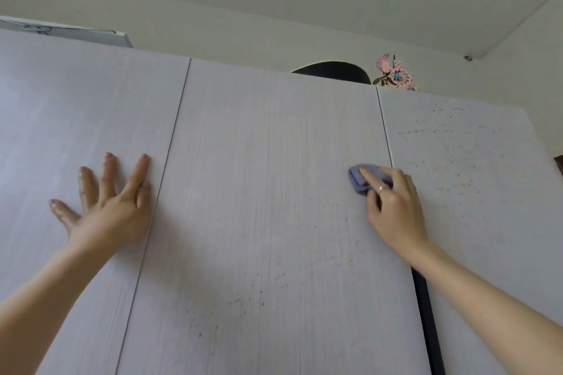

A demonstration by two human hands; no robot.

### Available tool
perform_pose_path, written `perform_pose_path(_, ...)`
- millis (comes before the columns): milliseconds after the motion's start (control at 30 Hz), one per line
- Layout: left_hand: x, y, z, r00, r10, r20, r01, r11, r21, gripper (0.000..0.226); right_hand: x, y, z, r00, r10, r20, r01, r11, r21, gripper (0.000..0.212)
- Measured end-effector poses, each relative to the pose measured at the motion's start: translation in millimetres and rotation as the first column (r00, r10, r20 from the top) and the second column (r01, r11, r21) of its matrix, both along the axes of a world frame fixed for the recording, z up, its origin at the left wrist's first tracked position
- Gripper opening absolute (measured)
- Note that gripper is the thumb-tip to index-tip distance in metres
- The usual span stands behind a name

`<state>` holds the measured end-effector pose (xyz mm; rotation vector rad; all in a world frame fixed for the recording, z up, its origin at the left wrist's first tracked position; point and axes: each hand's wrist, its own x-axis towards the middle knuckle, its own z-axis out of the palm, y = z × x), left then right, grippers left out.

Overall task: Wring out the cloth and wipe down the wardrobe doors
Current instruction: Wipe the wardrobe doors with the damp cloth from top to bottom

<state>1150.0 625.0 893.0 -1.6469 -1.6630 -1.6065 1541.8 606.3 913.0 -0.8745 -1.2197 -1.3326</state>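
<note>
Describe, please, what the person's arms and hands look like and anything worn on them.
Both forearms are bare, with no sleeves in view. The right hand wears a thin band ring on one finger. The left hand shows no ring, watch or glove. Neither wrist carries a bracelet.

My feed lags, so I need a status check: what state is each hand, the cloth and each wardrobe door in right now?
left hand: open, fingers spread, flat on the left door
right hand: holds the cloth against the door
cloth: bunched, pressed on the middle door's right edge
middle door: shut, dark specks low down
right door: speckled, dark gap beside it
</note>
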Motion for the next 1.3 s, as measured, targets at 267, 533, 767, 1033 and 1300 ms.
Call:
perform_pose_path(267, -0.2, 1.3, -8.7, 1.0, -0.012, -0.006, 0.012, 1.0, 0.009, 0.047, 0.9, -11.5, 10.6, 1.0, 0.015, -0.004, -0.016, 0.997, -0.078, 0.037)
perform_pose_path(533, -0.3, -2.3, -22.4, 0.999, 0.013, -0.03, -0.013, 1.0, -0.021, 0.048, -25.7, 8.9, -84.5, 0.973, 0.115, 0.201, -0.109, 0.993, -0.044, 0.038)
perform_pose_path(767, -2.1, -1.8, -25.2, 0.999, 0.007, -0.047, -0.009, 1.0, -0.028, 0.048, -16.6, -2.3, -24.1, 0.999, 0.043, -0.008, -0.044, 0.999, -0.029, 0.037)
perform_pose_path(1033, -7.0, -1.6, -39.1, 0.997, -0.003, -0.077, 0.001, 1.0, -0.025, 0.048, -27.4, 8.9, -117.8, 0.996, 0.04, 0.079, -0.038, 0.999, -0.03, 0.039)
perform_pose_path(1300, -2.0, -3.5, -41.7, 0.998, -0.034, -0.049, 0.033, 0.999, -0.021, 0.048, -16.6, -7.6, -44.0, 0.999, 0.047, 0.003, -0.046, 0.992, -0.119, 0.04)
